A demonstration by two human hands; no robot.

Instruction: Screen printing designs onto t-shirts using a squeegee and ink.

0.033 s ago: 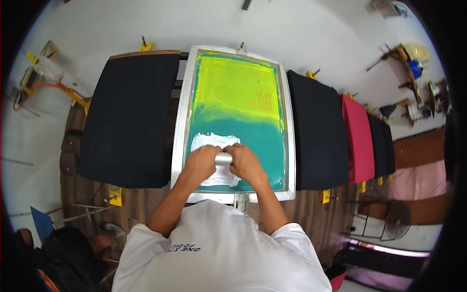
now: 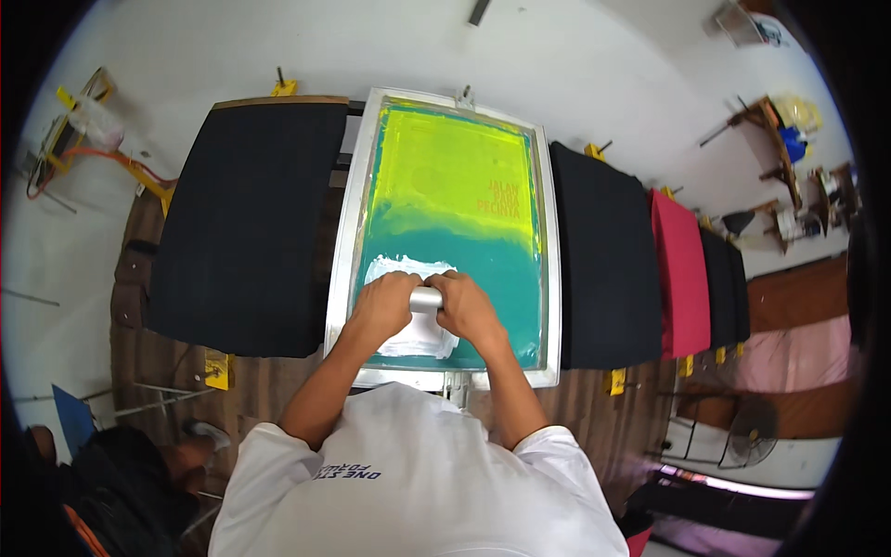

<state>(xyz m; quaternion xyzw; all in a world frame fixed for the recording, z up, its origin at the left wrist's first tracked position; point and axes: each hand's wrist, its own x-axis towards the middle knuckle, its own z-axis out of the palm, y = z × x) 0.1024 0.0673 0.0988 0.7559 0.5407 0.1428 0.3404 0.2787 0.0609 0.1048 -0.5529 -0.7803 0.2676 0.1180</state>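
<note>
A screen printing frame point(image 2: 551, 278) with a metal rim lies lengthwise in front of me. Its mesh is yellow-green at the far part and teal at the near part, with small lettering in the yellow. My left hand point(image 2: 385, 304) and my right hand point(image 2: 462, 304) are closed side by side around a silver-grey squeegee point(image 2: 426, 298) over the near part of the mesh. White ink point(image 2: 394, 265) lies in a patch beneath and around my hands. The squeegee's lower edge is hidden by my hands.
A black fabric-covered board point(image 2: 251, 223) stands left of the frame. To the right are another black board point(image 2: 603, 260), a red one point(image 2: 680, 274) and more black ones, with yellow clamps point(image 2: 218, 369) at their ends. A seated person point(image 2: 130, 483) is at the lower left; a fan point(image 2: 750, 433) stands lower right.
The whole view has shifted very slightly. My hands stay closed on the squeegee at about the same spot on the mesh.
</note>
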